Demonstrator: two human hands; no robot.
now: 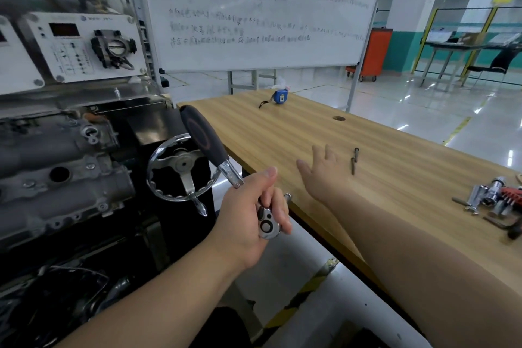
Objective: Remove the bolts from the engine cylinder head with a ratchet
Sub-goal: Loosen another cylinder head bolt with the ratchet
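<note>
Woodgrain table bears two slim bolts.

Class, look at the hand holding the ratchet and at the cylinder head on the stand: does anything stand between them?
Yes. The chrome handwheel on the stand sits between the left hand, which grips the ratchet near its head, and the cylinder head further left.
</note>
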